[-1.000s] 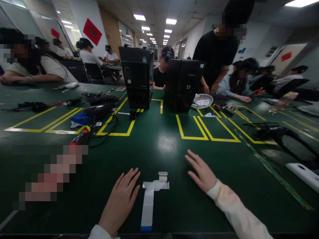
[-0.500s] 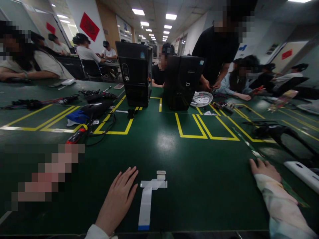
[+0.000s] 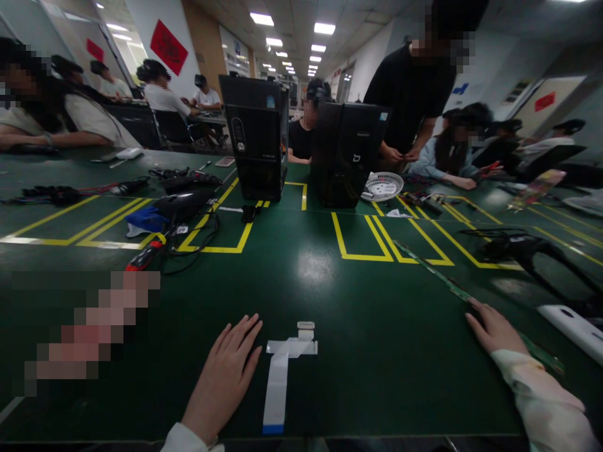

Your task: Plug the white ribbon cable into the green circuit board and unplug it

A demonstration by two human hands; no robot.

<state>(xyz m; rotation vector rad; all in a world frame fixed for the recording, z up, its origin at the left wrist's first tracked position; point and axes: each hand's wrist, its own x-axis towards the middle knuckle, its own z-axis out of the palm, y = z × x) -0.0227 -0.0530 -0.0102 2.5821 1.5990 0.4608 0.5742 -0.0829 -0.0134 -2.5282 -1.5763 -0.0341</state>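
Observation:
My left hand (image 3: 225, 375) lies flat and open on the green table (image 3: 330, 295), just left of a white flat ribbon cable (image 3: 279, 375) with a cross piece at its top. My right hand (image 3: 494, 328) rests far to the right with its fingers down on a long thin green strip (image 3: 443, 280) that runs diagonally across the mat. The fingers curve over the strip; a firm grasp cannot be made out.
Two black computer towers (image 3: 257, 135) (image 3: 346, 154) stand at mid table. A white fan grille (image 3: 382, 186), cables and a red-handled tool (image 3: 144, 256) lie about. A white device (image 3: 572, 326) sits at right. Several people sit or stand around the table.
My right hand moved from the table's middle out to the right onto the green strip. The strip has since swung, its far end shifting left. My left hand stayed put.

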